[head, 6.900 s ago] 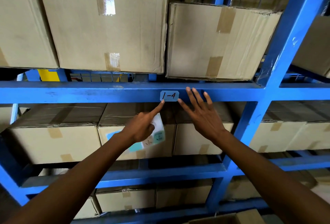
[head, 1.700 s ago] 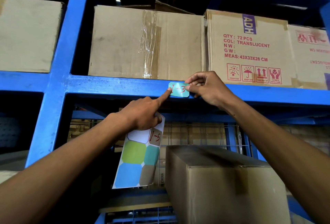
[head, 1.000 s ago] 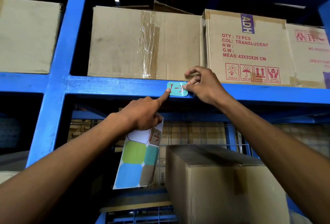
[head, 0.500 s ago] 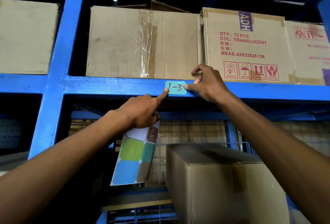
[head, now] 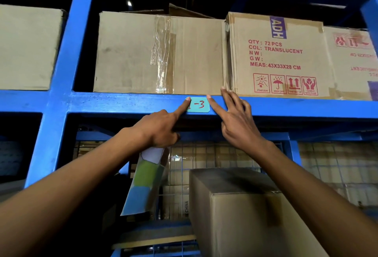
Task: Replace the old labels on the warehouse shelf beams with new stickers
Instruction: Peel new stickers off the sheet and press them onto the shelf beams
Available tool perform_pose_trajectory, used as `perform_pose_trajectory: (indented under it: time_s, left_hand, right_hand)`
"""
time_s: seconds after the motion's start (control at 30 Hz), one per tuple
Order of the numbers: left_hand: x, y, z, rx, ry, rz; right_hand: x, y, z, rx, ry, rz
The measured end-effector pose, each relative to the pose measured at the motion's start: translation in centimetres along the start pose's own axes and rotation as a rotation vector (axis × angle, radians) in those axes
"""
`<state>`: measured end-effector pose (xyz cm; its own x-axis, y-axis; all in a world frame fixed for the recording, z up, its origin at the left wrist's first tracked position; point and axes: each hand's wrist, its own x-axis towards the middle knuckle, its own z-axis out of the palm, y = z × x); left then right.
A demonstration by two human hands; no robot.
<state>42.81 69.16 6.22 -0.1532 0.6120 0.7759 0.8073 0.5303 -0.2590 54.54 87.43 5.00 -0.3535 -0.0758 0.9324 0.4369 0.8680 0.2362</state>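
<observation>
Head camera looks up at a blue painted steel shelf beam (head: 122, 104) running across the frame, with a small teal rectangular sticker (head: 198, 105) stuck flat on its front face. Red handwriting on the sticker shows "-3"; the character before it is covered.

Left hand (head: 158, 128) reaches up from below with its index finger extended, the tip pressing the sticker's left edge. Its remaining fingers are curled around a white backing sheet of coloured blank stickers (head: 146, 181), which hangs down from the fist and shows green and light blue patches; the sheet is blurred. Right hand (head: 238, 124) is loosened and holds nothing, fingers spread. Its index fingertip rests on the beam at the sticker's upper right corner, and another fingertip reaches the lower edge of the cartons above.

Resting on the beam are a plain brown cardboard carton with a clear tape strip (head: 159, 52) and, touching it on the right, a brown cardboard carton printed in red (head: 280, 56) reading "QTY: 72 PCS", "COL: TRANSLUCENT" and "MEAS: 43X33X28 CM", with 4 handling symbols. A blue steel upright post (head: 61, 72) crosses the beam at left. Below the arms sits a brown cardboard box (head: 245, 211) in front of wire mesh.
</observation>
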Motion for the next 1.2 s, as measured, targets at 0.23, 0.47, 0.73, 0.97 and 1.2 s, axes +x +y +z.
perform_pose_trajectory:
  time_s: [0.23, 0.47, 0.73, 0.97, 1.2]
  left_hand:
    - [-1.9, 0.9, 1.2, 0.074, 0.080, 0.058]
    - [-3.5, -0.2, 1.6, -0.415, 0.092, 0.049]
    - [-6.2, 0.3, 2.2, -1.069, 0.152, -0.095]
    - [-7.4, 1.1, 2.1, -1.146, 0.168, -0.121]
    - [-7.6, 1.4, 1.9, -1.137, 0.161, -0.100]
  right_hand:
    - [-1.1, -0.8, 1.1, -0.092, 0.084, -0.139]
    - [-3.4, -0.4, 0.3, 0.130, 0.191, -0.030]
    - [-7.9, -5.3, -2.0, 0.806, 0.042, -0.051]
    - [-10.7, -6.7, -1.5, 0.697, -0.029, -0.069]
    - [-11.4, -7.6, -1.8, 0.749, -0.023, -0.057]
